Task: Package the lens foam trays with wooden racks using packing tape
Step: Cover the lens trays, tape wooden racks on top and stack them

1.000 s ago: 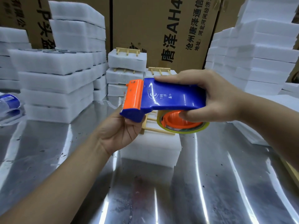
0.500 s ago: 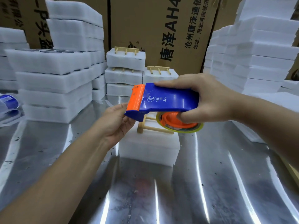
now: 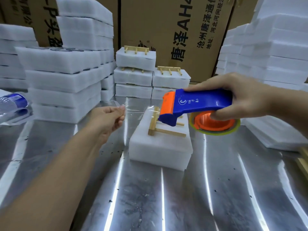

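Brown printed cardboard boxes (image 3: 166, 30) and stacks of white foam trays (image 3: 63, 77) stand behind a shiny metal desk (image 3: 166, 197). At its middle lies a white rectangular foam tray bundle (image 3: 160, 147) with a pale wooden rack (image 3: 153, 125) flat on top. Of the two hands, the right hand (image 3: 241, 95) curls around a blue and orange plastic tape dispenser (image 3: 200, 104), tilted just above the rack. The left hand (image 3: 106, 119), left of the bundle, pinches the free end of a clear packing tape strip (image 3: 141, 110) that stretches across to the dispenser's orange front.
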